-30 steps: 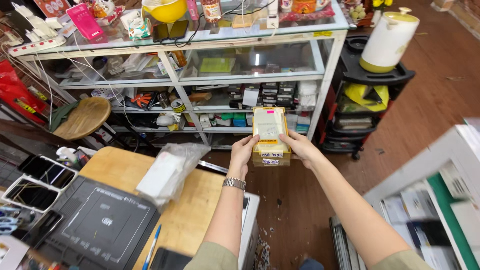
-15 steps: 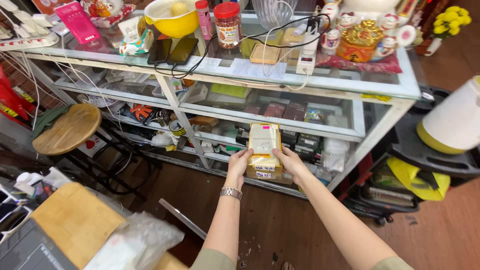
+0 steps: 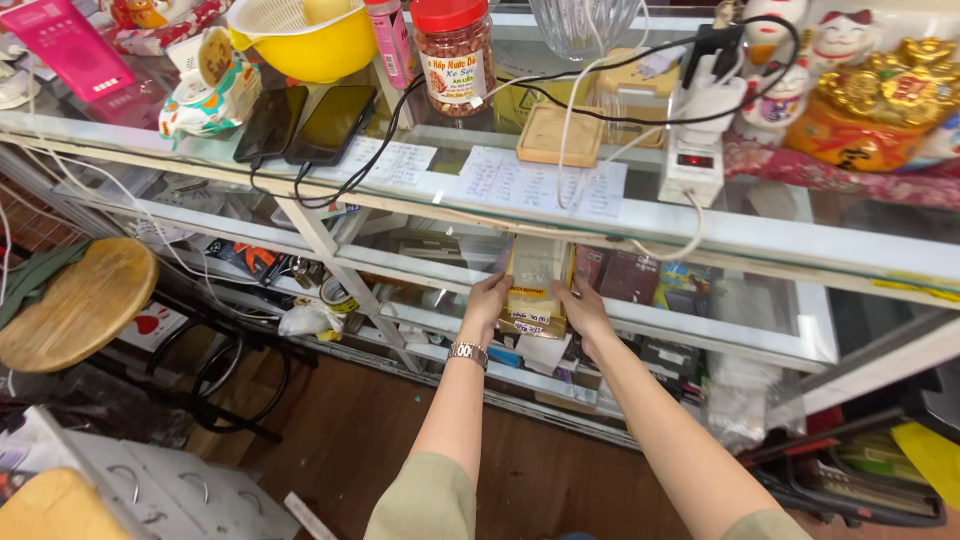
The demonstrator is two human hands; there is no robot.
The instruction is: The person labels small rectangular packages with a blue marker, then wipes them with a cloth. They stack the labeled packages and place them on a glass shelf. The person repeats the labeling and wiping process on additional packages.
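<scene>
Stretching across the whole view, the glass cabinet (image 3: 760,240) is running off both sides, its metal front edge sitting just above the hands. Open wooden floor (image 3: 330,440) is lying in front of it, giving the arms free room, while a round wooden stool (image 3: 80,300) is standing well to the left. On the glass surface, a yellow bowl (image 3: 305,40) is sitting near the back, cut off at the top. Two dark phones (image 3: 300,122) are lying side by side, each with a cable running to it. One red-lidded jar (image 3: 453,50) is standing beside them, and one white power strip (image 3: 693,160) is sitting to the right with cords plugged in. Two sheets of handwritten paper (image 3: 540,180) are lying flat under the glass top.

Both hands are gripping one small pale packet (image 3: 535,290), which is being held upright at the shelf just under the top. The left hand (image 3: 487,305) is grasping its left side, a watch (image 3: 467,352) on the wrist; the right hand (image 3: 582,308) is grasping its right side. Goods deeper on the shelves are blurring behind glass reflections and are hard to make out.
</scene>
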